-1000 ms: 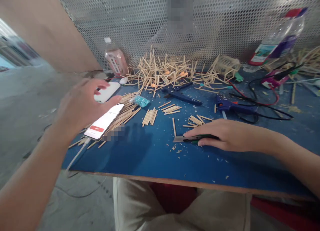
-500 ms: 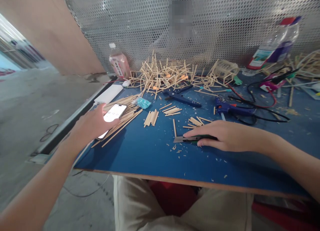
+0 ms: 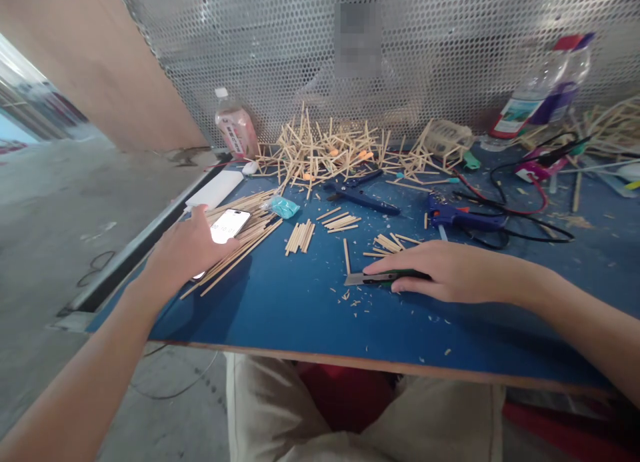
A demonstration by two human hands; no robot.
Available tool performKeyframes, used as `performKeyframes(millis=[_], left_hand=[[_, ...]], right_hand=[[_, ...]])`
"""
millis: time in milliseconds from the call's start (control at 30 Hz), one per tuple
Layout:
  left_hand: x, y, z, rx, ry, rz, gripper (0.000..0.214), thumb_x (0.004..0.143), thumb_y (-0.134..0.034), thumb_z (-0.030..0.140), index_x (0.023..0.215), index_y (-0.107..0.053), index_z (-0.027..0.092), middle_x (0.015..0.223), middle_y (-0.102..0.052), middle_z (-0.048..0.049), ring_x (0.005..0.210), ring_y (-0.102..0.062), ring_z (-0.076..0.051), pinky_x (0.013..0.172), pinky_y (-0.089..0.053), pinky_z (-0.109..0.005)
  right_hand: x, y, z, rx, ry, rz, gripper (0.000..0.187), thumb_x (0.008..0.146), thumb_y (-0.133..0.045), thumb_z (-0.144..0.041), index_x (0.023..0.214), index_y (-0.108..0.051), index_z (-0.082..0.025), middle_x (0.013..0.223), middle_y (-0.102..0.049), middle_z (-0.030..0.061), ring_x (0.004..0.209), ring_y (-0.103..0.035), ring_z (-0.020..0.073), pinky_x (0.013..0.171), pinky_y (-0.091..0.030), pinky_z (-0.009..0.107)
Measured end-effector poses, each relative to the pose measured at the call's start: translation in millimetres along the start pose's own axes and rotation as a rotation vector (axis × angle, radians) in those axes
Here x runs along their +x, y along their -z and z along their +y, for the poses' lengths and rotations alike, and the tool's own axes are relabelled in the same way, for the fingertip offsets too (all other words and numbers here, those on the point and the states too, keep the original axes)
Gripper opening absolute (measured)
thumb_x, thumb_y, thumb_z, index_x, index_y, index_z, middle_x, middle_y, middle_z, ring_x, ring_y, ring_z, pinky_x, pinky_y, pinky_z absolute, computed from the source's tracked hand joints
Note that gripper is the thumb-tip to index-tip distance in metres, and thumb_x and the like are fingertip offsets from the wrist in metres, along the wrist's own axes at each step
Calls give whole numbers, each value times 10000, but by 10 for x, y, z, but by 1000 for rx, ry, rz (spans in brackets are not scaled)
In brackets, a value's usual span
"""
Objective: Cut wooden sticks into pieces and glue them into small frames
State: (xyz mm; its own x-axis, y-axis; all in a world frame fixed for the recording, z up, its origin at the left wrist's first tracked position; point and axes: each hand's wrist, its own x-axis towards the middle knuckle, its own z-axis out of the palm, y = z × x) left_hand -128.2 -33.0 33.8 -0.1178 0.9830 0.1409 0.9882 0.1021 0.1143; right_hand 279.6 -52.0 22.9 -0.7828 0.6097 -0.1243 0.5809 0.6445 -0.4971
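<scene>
On the left, my left hand [image 3: 183, 250] spans a phone [image 3: 229, 227] with a lit timer screen, thumb toward its right edge and fingers at the far side. The phone rests on a bundle of long thin wooden sticks [image 3: 245, 247]. My right hand [image 3: 440, 270] grips a utility knife [image 3: 383, 277] low over the blue table, blade pointing left. Just beyond the blade tip, one short stick [image 3: 347, 254] lies on the table. Short cut sticks [image 3: 390, 243] lie beyond my right hand, and small groups of cut sticks [image 3: 300, 237] lie between the hands.
Blue cutters [image 3: 363, 197], a blue glue gun [image 3: 465, 217] with cords, and a teal packet [image 3: 284, 207] lie farther in. A tangled stick pile [image 3: 325, 149], a pink-labelled bottle [image 3: 235, 125] and other bottles [image 3: 520, 112] stand along the perforated metal panel [image 3: 270, 55].
My left hand has shifted slightly over the phone and now covers more of its lower part. My right hand and the knife stay in place; the view has moved slightly.
</scene>
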Motion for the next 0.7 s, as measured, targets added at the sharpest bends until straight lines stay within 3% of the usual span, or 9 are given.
performKeyframes(millis=[133, 200, 333, 400, 500, 600, 700], left_hand=[[-91, 101, 150, -11, -130, 106, 672, 786, -572, 633, 1271, -518, 170, 1193, -643, -163, 1160, -548, -454, 865, -419, -499], [-160, 159, 335, -101, -235, 128, 514, 880, -489, 558, 1217, -572, 180, 1264, -630, -143, 1149, -579, -357, 895, -440, -441], [-232, 204, 829, -298, -335, -129, 337, 868, -537, 521, 933, -684, 224, 890, -748, -48, 779, -672, -203, 694, -493, -305], [-191, 170, 1082, -292, -424, -221, 337, 869, -537, 515, 857, -695, 218, 818, -750, -45, 708, -664, -184, 627, -472, -282], [-38, 60, 1414, -161, -560, -267, 403, 872, -531, 503, 652, -665, 193, 607, -696, -56, 526, -592, -164, 537, -407, -284], [136, -77, 1631, -157, -664, -409, 445, 867, -533, 490, 550, -623, 192, 499, -642, -41, 451, -546, -148, 523, -397, -283], [223, -191, 1710, -217, -699, -475, 381, 837, -561, 444, 562, -628, 190, 472, -627, -29, 460, -569, -151, 536, -421, -275]], right_hand=[[4, -7, 12, -19, 14, -10, 448, 967, -493, -426, 1414, -497, -451, 1388, -609, -64, 1210, -606, 264, 990, -454, 426], [7, -12, 19, -18, 34, 1, 447, 967, -498, -412, 1412, -503, -441, 1385, -612, -62, 1211, -607, 257, 989, -454, 415], [13, -24, 37, -26, 69, 18, 447, 967, -503, -393, 1413, -509, -429, 1370, -625, -58, 1194, -617, 243, 966, -465, 388], [13, -29, 42, -47, 76, 12, 446, 978, -485, -390, 1423, -497, -425, 1376, -620, -56, 1198, -615, 235, 967, -462, 380], [10, -25, 32, -68, 74, 1, 443, 989, -463, -392, 1430, -483, -431, 1383, -615, -63, 1196, -614, 227, 967, -461, 374], [3, -11, 7, -74, 58, -4, 446, 989, -463, -393, 1432, -476, -444, 1374, -622, -65, 1163, -631, 225, 951, -472, 371], [2, -1, -6, -70, 49, -5, 440, 989, -466, -385, 1424, -485, -450, 1357, -635, -62, 1134, -644, 223, 941, -481, 367]])
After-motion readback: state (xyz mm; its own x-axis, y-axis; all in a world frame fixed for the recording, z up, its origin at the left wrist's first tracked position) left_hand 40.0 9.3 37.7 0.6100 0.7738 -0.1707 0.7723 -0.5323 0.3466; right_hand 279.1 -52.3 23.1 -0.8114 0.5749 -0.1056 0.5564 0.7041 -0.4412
